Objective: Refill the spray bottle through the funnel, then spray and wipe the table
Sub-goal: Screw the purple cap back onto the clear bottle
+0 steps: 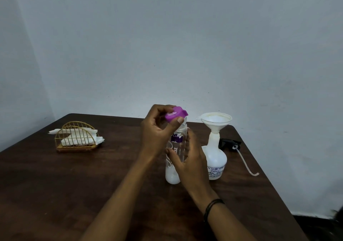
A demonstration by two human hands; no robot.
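A dark wooden table (78,185) carries everything. Near its middle stands a clear bottle (176,148) with a purple label and a little white liquid at the bottom. The right hand (187,159) wraps around the bottle's body, fingers curled on it, a black band on the wrist. The left hand (157,131) pinches the purple cap (176,115) between thumb and fingers at the bottle's mouth; whether the cap is seated or lifted off cannot be told.

Just beside the bottle, toward the right edge, stands the white spray bottle (216,162), upright, with a white funnel (215,120) set in its neck. Behind it, near the far right corner, lies the black spray head (229,143) with its thin dip tube (245,161) trailing along the right edge.

Toward the far left corner sits 1 gold wire holder (77,138) with white napkins (74,139) inside.
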